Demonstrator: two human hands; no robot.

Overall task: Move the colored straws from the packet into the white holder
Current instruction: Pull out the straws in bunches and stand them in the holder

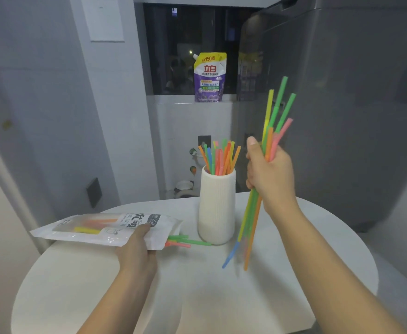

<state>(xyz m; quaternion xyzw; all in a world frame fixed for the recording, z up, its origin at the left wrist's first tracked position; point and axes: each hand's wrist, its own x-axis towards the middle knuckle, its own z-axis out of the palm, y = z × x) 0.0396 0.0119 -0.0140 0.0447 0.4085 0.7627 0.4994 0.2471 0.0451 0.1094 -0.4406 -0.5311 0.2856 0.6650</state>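
A white ribbed holder point(216, 206) stands upright on the round white table point(197, 297), with several colored straws point(220, 157) sticking out of its top. My right hand point(268, 173) is to the right of the holder, raised above the table, and grips a bundle of colored straws point(276, 114) held nearly upright. My left hand point(137, 249) holds the white straw packet point(106, 229) flat at the table's left edge. A few green and pink straws point(185, 241) poke out of the packet's open end toward the holder's base.
A purple and yellow detergent pouch point(209, 77) stands on the window ledge behind the table. A large grey appliance point(342, 104) fills the right side. A grey wall point(53, 104) is on the left. Small pots point(184, 186) sit low beyond the table.
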